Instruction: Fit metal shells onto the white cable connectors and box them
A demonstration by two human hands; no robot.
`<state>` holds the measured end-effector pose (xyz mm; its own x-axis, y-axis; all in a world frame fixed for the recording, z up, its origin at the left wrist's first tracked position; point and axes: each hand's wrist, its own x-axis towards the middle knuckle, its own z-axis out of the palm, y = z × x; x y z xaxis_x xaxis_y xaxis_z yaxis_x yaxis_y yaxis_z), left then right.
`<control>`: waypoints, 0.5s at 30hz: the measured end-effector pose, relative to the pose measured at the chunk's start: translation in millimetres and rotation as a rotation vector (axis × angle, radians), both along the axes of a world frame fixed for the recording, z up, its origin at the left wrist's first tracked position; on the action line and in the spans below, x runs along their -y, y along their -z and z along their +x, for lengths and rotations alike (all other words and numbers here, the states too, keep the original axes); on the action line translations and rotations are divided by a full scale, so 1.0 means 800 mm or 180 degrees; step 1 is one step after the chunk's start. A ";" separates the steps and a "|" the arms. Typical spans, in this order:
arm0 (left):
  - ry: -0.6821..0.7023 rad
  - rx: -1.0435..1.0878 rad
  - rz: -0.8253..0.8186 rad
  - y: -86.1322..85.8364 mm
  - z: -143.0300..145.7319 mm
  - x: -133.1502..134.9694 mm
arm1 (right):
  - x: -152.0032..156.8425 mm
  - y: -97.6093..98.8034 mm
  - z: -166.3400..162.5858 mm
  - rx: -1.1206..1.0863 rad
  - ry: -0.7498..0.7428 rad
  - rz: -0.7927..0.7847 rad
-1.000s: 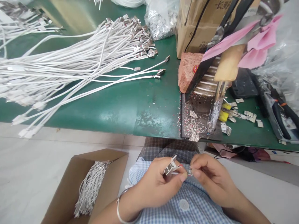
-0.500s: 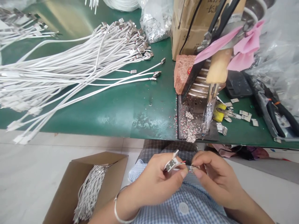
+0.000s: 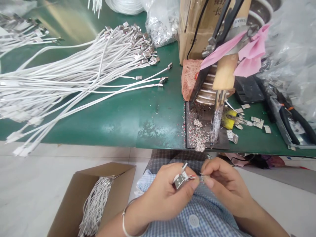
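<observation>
Over my lap, below the bench edge, my left hand is closed around white cable ends. A metal USB plug pokes out between its fingers, with another plug just above it. Small red wires show by the thumb. My right hand is closed in a pinch close to the left fingertips. A small metallic piece shows at its fingertips; its kind is unclear, as the fingers partly cover it.
White USB cables lie heaped on the green bench. A wooden-handled soldering iron points down over a dark plate with solder bits. Pliers and loose plugs lie to the right. A cardboard box holds more cables.
The plugs in my left hand have tilted slightly. Both hands stay close together with their fingers in nearly the same grip. The view has shifted a little.
</observation>
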<state>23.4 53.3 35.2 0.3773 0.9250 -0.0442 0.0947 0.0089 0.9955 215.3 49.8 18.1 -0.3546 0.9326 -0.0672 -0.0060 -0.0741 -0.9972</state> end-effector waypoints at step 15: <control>-0.0281 -0.0232 0.0236 -0.009 0.003 -0.032 | -0.013 -0.010 0.005 0.0779 0.0659 0.1439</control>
